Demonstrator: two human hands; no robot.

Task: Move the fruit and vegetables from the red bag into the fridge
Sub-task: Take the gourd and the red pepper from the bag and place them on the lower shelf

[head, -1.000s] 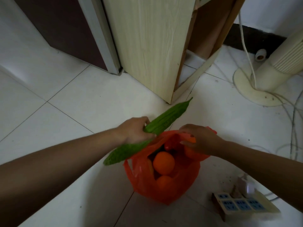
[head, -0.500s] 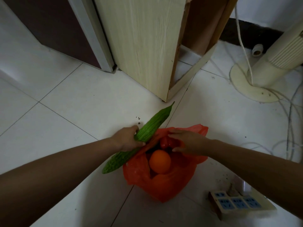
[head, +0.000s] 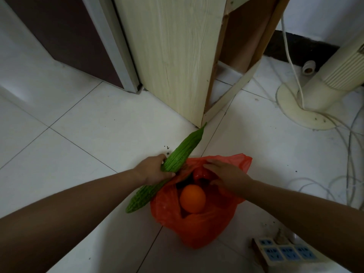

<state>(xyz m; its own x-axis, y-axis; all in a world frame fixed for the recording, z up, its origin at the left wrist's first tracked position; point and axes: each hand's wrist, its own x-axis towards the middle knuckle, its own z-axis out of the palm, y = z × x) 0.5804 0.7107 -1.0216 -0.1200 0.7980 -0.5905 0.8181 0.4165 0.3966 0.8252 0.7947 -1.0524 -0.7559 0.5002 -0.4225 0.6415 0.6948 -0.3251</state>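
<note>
**Right hand brought into the bag mouth, gourd kept outside**

Since one second ago the right hand (head: 226,175) was moved from the rim of the red bag (head: 206,223) into its open mouth. It is now laid over a red fruit (head: 201,173); whether its grip is closed on this fruit cannot be told. The bitter gourd (head: 183,154) is held as before by the left hand (head: 152,171), whose grip is clenched round its middle. It is kept outside the bag, slanted above the floor (head: 88,144), with the tip pointed at the corner of the wooden cabinet (head: 173,56). An orange (head: 192,198) is seen inside the bag, just below the red fruit.

In front, the way is closed by the cabinet, and a dark panel with a pale frame (head: 69,36) is placed to its left. To the right a fan base (head: 299,113) and loose cables (head: 350,154) are spread. A power strip (head: 285,253) is laid near the bag at the lower right. Open tiled floor is found at the left side.
</note>
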